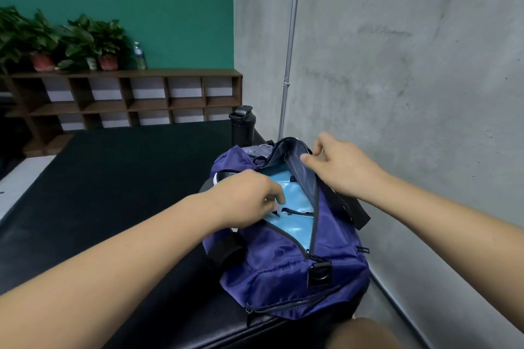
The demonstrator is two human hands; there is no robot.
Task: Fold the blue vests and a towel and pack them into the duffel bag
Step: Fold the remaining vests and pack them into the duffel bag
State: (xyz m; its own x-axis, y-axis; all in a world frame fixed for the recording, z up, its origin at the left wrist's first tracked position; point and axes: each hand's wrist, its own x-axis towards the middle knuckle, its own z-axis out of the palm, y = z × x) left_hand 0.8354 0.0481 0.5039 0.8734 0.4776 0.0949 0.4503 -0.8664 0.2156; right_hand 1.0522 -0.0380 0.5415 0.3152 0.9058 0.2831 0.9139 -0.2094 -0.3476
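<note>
With the duffel bag (283, 258) sitting at the table's (113, 178) 3 o'clock edge, the right hand (343, 167) is pinching it open at its 12 o'clock end while the left hand (243, 201) is pinching and tucking a blue vest (297, 201) inside, so zipping is probably coming next

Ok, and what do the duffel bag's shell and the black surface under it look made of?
Duffel bag: thin navy synthetic weave, probably nylon, going by its sheen and fine crinkles. Black surface: padded vinyl or leather-like cover, going by its smooth dull gloss.
</note>
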